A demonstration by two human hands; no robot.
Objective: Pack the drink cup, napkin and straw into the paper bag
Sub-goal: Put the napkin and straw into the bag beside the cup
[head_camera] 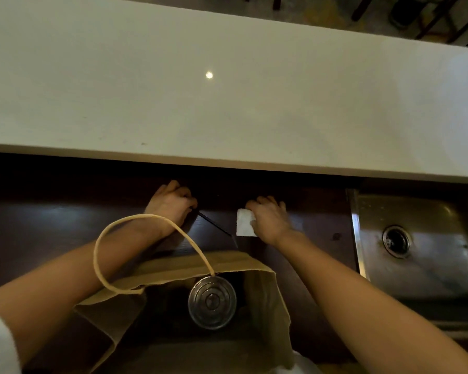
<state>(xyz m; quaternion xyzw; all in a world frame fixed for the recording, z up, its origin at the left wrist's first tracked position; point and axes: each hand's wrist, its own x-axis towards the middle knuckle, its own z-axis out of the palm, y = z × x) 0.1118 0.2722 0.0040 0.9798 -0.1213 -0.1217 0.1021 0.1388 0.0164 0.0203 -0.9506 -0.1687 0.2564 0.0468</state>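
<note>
A brown paper bag (pixel 265 298) stands open at the bottom centre, its cord handle (pixel 97 255) looped over my left forearm. Inside the bag the drink cup (pixel 212 302) stands upright, and I see its ringed clear lid from above. Beyond the bag, on the dark wooden counter, my left hand (pixel 170 203) is closed on one end of a thin black straw (pixel 215 226), which slants toward the bag. To the right, my right hand (pixel 269 221) rests with its fingers on a folded white napkin (pixel 244 222). The napkin's right part is hidden under the hand.
A raised pale countertop (pixel 227 103) overhangs the dark work surface (pixel 52 225) just beyond my hands. A steel sink (pixel 416 247) with a drain lies to the right. Chair legs show on the floor at the top right.
</note>
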